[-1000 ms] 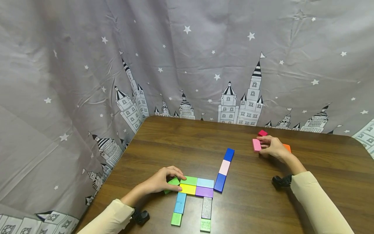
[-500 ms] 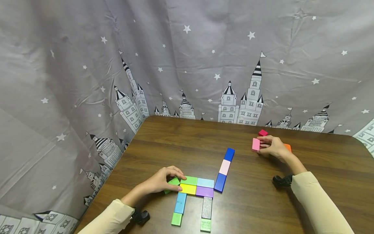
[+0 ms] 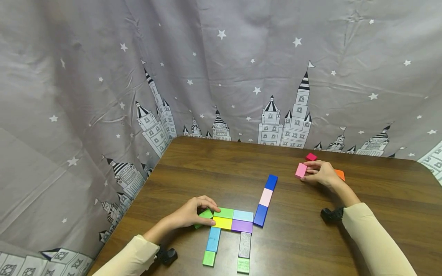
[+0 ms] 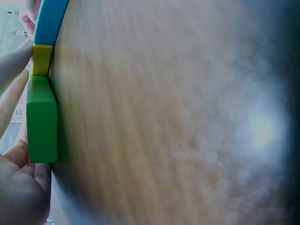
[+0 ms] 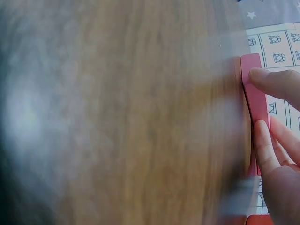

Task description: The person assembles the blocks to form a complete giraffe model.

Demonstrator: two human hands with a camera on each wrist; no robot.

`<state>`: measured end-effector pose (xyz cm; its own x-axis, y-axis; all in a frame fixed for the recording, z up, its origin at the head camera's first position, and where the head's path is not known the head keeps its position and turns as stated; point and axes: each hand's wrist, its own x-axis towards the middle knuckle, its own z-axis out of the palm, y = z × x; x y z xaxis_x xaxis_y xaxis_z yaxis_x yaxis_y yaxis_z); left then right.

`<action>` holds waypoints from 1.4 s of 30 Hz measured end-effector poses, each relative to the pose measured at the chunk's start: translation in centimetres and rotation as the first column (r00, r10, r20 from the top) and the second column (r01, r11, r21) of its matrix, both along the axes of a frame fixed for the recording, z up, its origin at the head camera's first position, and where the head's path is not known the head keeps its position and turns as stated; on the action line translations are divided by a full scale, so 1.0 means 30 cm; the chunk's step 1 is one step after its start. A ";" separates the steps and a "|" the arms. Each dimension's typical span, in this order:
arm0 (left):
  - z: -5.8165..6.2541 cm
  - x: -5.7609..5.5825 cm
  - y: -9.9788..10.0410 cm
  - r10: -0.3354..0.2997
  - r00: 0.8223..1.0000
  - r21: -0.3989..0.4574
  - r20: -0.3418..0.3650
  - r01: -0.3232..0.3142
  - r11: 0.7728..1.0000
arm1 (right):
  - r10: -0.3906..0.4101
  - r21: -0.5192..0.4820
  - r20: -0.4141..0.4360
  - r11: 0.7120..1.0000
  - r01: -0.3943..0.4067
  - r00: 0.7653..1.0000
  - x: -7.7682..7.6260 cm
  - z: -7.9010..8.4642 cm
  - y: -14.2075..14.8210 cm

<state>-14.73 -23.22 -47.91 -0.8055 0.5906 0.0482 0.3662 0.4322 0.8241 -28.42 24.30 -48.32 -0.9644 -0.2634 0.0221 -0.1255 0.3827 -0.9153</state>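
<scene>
In the head view my right hand point(image 3: 324, 174) pinches a pink block point(image 3: 300, 170) between thumb and fingers, at the table's back right. The right wrist view shows fingertips on that pink block point(image 5: 254, 96), close to the tabletop. My left hand point(image 3: 190, 212) rests at the left end of a flat block figure. Its forefinger touches a green block point(image 3: 224, 213) and its thumb a yellow block point(image 3: 222, 223). A slanted green block point(image 3: 203, 217) lies under the arch of this hand, partly hidden. Purple point(image 3: 241, 226) and light-blue point(image 3: 243, 216) blocks complete the body rows.
Two leg-like strips hang below: blue point(image 3: 213, 239) over green point(image 3: 208, 258), grey point(image 3: 244, 245) over green point(image 3: 243, 265). A slanted strip of blue point(image 3: 260, 215), pale pink point(image 3: 266, 197) and blue point(image 3: 271, 182) rises rightward. Red point(image 3: 311, 157) and orange point(image 3: 340, 174) blocks lie by my right hand.
The pink block has shifted slightly left and turned clockwise in my right hand's fingers. My left hand and the laid-out blocks stay as they were.
</scene>
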 end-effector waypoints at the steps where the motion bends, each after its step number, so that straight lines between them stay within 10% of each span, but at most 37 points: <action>1: -0.001 0.000 0.001 0.003 1.000 0.001 0.003 -0.003 1.000 | -0.001 -0.007 0.002 1.000 0.001 1.000 0.000 0.000 -0.002; 42: -0.006 -0.009 0.021 0.023 0.999 -0.006 0.023 -0.023 1.000 | 0.001 0.053 0.046 0.999 -0.003 0.999 -0.069 0.017 -0.229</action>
<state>-15.00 -22.58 -48.07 -0.8200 0.5718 0.0262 0.3371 0.4454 0.8294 -30.50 17.42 -47.81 -0.9636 -0.2650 -0.0359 -0.0850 0.4308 -0.8985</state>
